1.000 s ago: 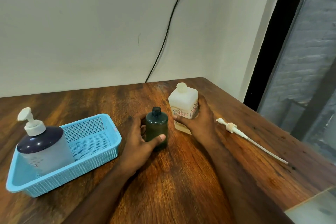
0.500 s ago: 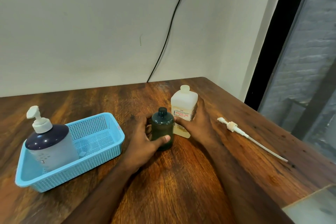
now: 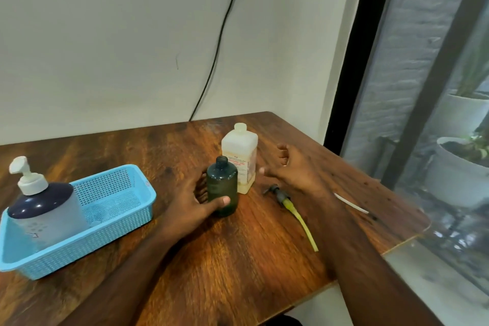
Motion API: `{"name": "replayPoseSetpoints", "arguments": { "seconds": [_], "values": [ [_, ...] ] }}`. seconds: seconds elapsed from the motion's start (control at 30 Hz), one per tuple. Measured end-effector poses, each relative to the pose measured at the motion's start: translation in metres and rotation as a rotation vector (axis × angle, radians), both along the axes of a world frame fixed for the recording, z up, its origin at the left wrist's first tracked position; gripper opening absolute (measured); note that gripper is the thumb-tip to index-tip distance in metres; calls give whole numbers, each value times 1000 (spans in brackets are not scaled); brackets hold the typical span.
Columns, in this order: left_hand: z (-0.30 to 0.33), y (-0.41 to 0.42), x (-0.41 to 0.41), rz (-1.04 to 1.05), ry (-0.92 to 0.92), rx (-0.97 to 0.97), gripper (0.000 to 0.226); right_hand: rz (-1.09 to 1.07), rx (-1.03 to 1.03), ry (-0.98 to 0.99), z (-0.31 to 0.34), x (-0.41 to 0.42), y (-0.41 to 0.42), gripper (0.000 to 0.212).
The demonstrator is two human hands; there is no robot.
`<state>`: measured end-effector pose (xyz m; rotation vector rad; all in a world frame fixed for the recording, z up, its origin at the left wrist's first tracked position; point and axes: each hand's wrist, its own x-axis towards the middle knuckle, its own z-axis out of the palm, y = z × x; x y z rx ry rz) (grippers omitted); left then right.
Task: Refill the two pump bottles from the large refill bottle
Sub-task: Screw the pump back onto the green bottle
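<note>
Hands: left [image 3: 195, 201] round smooth (green) bottle [image 3: 221, 188]

Both forearms reach forward from the bottom of the view, bare to beyond the wrist. The left hand [image 3: 197, 200] lies low, palm turned inward, its fingers curled round the far side of a dark green bottle [image 3: 221, 189] and its thumb pressed across the near side. The right hand [image 3: 292, 168] hovers apart from it, farther forward and to the right, palm facing left, fingers spread and loosely bent, thumb pointing toward the left hand, holding nothing.
</note>
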<state>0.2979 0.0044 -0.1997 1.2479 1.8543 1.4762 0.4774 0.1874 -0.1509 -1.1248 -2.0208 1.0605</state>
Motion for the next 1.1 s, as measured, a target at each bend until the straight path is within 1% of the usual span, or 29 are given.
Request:
{"name": "replayPoseSetpoints", "arguments": {
  "seconds": [0.03, 0.1, 0.13, 0.17, 0.2, 0.3, 0.43, 0.5, 0.53, 0.6, 0.7, 0.77, 0.83, 0.97, 1.1],
  "values": [
    [-1, 1, 0, -3, -8, -13, 104, -40, 8, -3, -1, 10, 2, 68],
    [-2, 1, 0, -9, -12, -24, 106, -84, 57, -85, -5, 27, 7, 37],
    [-3, 2, 0, -10, -3, -28, 106, -80, 67, -141, -9, 34, 8, 25],
    [-4, 2, 0, -7, 10, -32, 107, -65, 52, -190, -12, 38, 7, 18],
    [-4, 3, 0, -3, 20, -35, 110, -43, 29, -242, -15, 42, 5, 17],
    [-5, 4, 1, -4, 19, -29, 112, 20, 32, -375, -19, 44, -4, 25],
    [-5, 3, 2, -7, 29, -17, 109, 61, 59, -436, -16, 39, -13, 34],
    [-5, 4, 3, -7, 38, -13, 103, 69, 82, -462, -14, 36, -19, 33],
    [-6, 5, 3, -5, 49, -8, 98, 56, 82, -441, -13, 34, -21, 30],
    [-8, 6, 3, 8, 62, 11, 90, 12, 62, -297, -10, 33, -25, 21],
    [-11, 7, 3, 49, 55, 29, 80, -106, 94, 57, -3, 27, -34, 12],
    [-12, 8, 2, 75, 63, 47, 74, -156, 106, 315, 8, 20, -39, 14],
    [-12, 9, -1, 107, 50, 59, 73, -135, 116, 497, 22, 8, -45, 20],
    [-12, 6, -10, 145, 58, 78, 73, -28, 122, 742, 50, -26, -55, 23],
    [-14, 5, -20, 181, 53, 85, 81, -4, 150, 845, 66, -58, -61, 26]
  ]
}}
